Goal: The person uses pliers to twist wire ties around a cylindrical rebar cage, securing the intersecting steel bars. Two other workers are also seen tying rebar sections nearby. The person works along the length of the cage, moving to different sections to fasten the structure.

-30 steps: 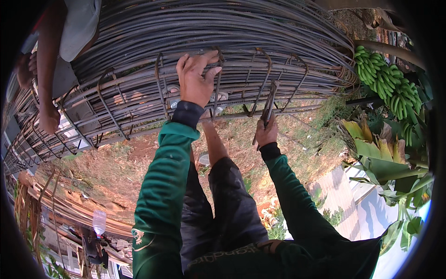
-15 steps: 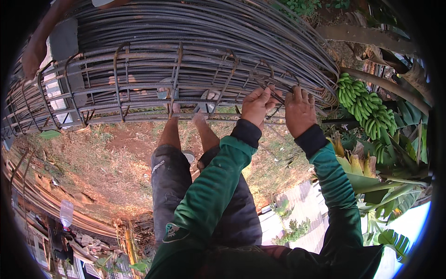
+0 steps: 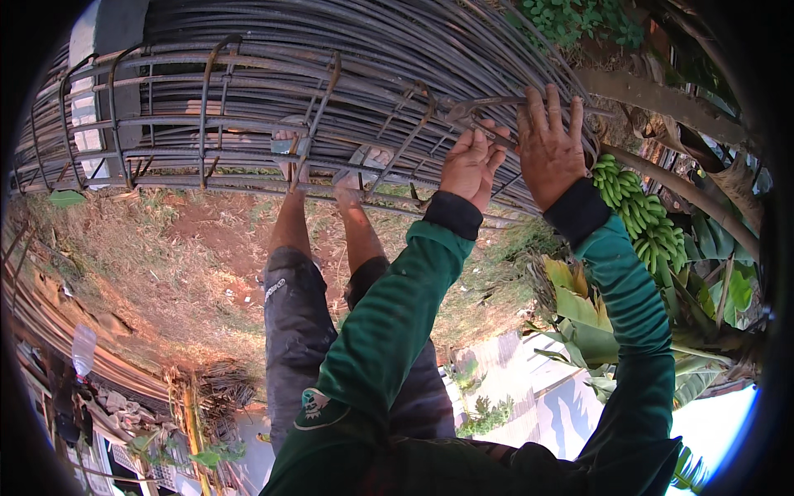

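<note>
A pair of dark metal pincers (image 3: 460,112) lies over the rebar cage, its jaws toward the left and its handles spread to the right. My left hand (image 3: 469,170) is closed in a pinch at the lower handle. My right hand (image 3: 549,149) is open, with its fingers stretched upward across the upper handle; the palm side is hidden. The rebar cage (image 3: 248,124), long bars with bent square stirrups (image 3: 207,116), runs leftward from my hands.
Many long steel bars (image 3: 347,33) lie behind the cage. A grey block (image 3: 122,83) stands at the left under the bars. Green bananas (image 3: 637,211) and leaves hang at the right. My legs and feet are below the cage, over dry grassy ground (image 3: 198,273).
My right hand has moved up and its fingers have straightened. The pincers' handles now show spread apart. The view has shifted, and another person's arm at the upper left is gone from sight.
</note>
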A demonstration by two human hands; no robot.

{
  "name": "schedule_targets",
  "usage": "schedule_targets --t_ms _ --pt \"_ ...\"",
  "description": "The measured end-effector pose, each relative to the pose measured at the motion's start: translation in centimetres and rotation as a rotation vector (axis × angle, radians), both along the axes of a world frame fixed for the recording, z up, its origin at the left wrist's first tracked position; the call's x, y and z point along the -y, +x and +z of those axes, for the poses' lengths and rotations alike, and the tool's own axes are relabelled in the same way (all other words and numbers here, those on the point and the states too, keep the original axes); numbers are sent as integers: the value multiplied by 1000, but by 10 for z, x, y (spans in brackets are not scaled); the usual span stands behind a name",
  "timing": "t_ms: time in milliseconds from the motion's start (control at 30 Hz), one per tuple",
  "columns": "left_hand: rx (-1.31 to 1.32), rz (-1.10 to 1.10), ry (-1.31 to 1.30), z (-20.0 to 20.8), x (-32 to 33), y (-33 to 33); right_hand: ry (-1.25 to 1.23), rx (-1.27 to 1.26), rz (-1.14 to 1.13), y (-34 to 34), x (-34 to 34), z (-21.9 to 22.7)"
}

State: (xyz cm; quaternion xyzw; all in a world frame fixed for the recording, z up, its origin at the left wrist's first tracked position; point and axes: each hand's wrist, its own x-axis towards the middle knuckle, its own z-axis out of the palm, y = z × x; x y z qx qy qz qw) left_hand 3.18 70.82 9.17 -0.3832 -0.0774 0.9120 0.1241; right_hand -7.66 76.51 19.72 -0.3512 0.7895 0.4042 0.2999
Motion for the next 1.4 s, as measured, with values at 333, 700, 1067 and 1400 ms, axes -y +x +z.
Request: schedule_targets --t_ms 333,700,1067,1400 --pt "92 25 -9 2 -3 5 23 88 43 -6 8 2" --pt "93 87 44 4 14 -11 -16 44 131 -20 28 4" --pt "186 165 94 13 14 -24 -84 374 85 -68 44 -5" --pt "138 84 136 -2 23 -19 -310 737 -1479 15 -5 -7"
